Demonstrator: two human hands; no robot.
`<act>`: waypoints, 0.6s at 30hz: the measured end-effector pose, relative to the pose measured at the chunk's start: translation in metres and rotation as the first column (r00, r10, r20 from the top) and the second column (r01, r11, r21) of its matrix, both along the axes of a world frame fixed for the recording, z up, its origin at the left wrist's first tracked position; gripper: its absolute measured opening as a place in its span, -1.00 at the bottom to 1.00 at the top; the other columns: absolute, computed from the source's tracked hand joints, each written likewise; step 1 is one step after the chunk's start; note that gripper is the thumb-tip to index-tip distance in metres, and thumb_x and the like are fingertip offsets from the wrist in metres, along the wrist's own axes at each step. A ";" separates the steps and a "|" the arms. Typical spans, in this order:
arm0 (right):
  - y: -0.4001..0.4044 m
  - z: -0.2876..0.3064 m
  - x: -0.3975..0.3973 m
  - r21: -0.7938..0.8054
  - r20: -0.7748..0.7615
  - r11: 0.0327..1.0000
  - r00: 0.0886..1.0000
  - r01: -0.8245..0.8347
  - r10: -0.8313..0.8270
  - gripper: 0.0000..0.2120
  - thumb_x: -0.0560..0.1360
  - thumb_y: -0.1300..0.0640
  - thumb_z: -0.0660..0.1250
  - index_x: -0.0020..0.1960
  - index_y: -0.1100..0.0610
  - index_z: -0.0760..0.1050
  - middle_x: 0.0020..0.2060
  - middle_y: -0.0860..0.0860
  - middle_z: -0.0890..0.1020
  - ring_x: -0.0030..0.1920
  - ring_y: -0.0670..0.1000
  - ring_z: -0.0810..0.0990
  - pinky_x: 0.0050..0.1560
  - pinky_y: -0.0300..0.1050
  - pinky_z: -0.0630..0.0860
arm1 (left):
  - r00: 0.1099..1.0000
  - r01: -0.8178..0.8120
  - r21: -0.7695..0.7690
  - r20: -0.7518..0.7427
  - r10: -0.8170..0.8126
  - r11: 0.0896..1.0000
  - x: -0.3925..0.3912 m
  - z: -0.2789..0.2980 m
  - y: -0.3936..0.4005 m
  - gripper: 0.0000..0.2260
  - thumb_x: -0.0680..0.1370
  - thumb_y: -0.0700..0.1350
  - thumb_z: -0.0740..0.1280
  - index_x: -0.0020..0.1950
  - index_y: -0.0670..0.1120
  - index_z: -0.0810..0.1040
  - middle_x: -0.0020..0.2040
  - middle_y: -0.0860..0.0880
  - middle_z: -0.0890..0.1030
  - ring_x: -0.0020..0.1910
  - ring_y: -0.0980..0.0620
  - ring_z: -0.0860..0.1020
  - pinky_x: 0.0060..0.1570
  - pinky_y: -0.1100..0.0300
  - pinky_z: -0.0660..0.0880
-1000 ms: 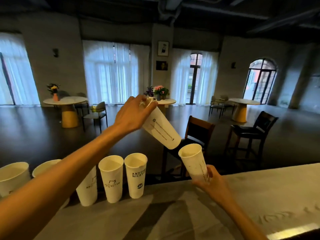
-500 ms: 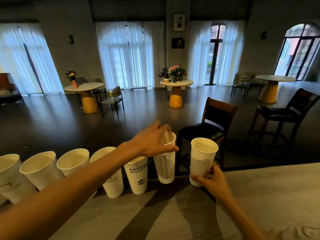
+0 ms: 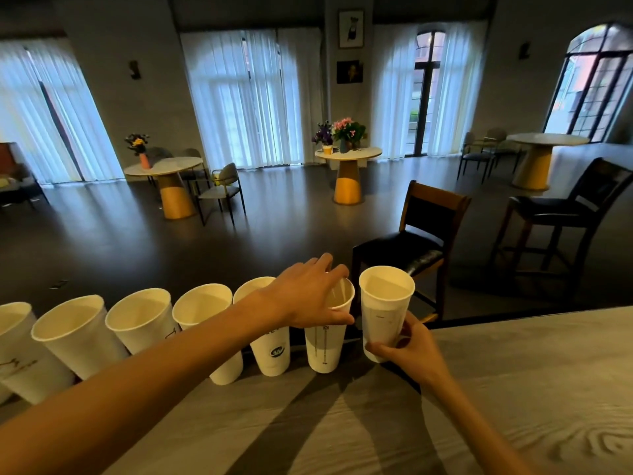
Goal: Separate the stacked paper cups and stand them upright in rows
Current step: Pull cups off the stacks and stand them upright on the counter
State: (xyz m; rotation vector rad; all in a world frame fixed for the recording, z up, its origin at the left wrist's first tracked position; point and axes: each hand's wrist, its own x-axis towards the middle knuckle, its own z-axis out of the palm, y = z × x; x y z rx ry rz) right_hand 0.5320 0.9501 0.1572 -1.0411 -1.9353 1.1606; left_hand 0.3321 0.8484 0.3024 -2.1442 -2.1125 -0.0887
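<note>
Several white paper cups stand upright in a row (image 3: pixel 137 320) along the far edge of the grey wooden counter (image 3: pixel 479 389). My left hand (image 3: pixel 308 293) grips the rim of the rightmost cup in the row (image 3: pixel 325 344), which stands on the counter next to a cup with a round logo (image 3: pixel 274 351). To its right, my right hand (image 3: pixel 411 351) holds the base of another white cup (image 3: pixel 385 306), upright and a little apart from the row. My left forearm hides parts of the middle cups.
The counter's far edge runs just behind the cups, with a dark floor below. A black-seated wooden chair (image 3: pixel 418 234) and a dark stool (image 3: pixel 561 214) stand beyond it. Round tables with flowers (image 3: pixel 347 156) sit further back.
My left hand brought its cup down from the air, set it upright at the row's right end and still grips its rim. My right hand moved its cup closer to the row.
</note>
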 end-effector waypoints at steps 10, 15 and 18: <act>-0.002 -0.004 -0.004 0.019 0.052 0.999 0.998 -0.038 0.037 -0.21 0.20 0.02 0.65 0.35 -0.02 0.39 0.22 -0.07 0.57 0.22 -0.01 0.54 0.17 -0.05 0.56 | 0.997 -0.040 -0.032 0.068 0.042 0.999 -0.005 -0.001 -0.001 -0.21 0.39 0.36 0.43 0.48 0.08 0.22 0.36 0.01 0.35 0.26 -0.01 0.43 0.11 0.10 0.55; -0.003 -0.003 -0.003 0.018 0.062 0.999 0.997 -0.041 0.040 -0.21 0.20 0.02 0.65 0.36 -0.03 0.39 0.23 -0.07 0.56 0.23 -0.02 0.53 0.14 -0.10 0.54 | 0.999 -0.046 -0.046 0.014 0.047 0.998 -0.003 0.000 -0.002 -0.19 0.39 0.37 0.41 0.51 0.08 0.19 0.39 -0.02 0.35 0.29 -0.05 0.44 0.12 0.06 0.56; -0.003 -0.005 -0.003 0.015 0.088 0.998 0.995 -0.053 0.051 -0.18 0.19 -0.01 0.65 0.37 -0.04 0.37 0.25 -0.08 0.55 0.24 -0.02 0.52 0.10 -0.18 0.52 | 0.999 -0.043 -0.060 0.008 0.044 0.997 -0.003 0.000 -0.003 -0.17 0.39 0.40 0.39 0.52 0.10 0.17 0.39 -0.01 0.35 0.29 -0.05 0.44 0.12 0.06 0.56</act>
